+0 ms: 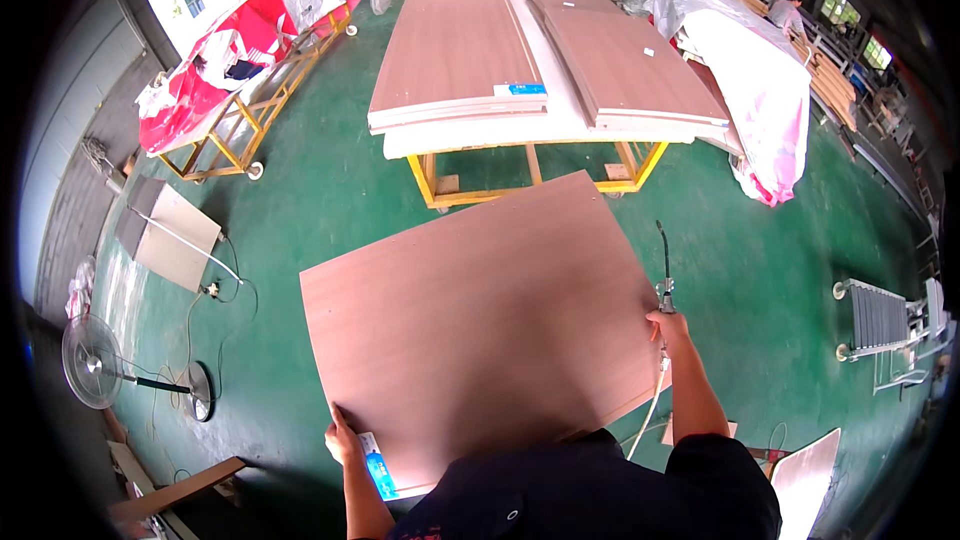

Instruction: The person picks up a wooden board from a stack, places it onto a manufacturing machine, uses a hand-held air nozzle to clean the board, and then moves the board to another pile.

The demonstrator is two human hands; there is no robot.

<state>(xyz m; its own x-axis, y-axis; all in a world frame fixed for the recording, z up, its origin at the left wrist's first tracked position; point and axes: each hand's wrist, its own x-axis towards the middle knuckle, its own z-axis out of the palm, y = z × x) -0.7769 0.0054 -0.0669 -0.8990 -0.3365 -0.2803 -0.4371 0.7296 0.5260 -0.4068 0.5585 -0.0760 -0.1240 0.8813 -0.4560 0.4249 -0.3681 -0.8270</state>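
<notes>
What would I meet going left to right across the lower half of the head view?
Fan, left hand, blue label on the brown panel, right hand, pale board, wheeled cart.

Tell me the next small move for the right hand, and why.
Probably turn the hose-fed gun in the right hand inward, so its nozzle faces the brown panel. The nozzle points ahead, beside the panel's right edge, while the left hand holds the left edge near the closest corner.
</notes>
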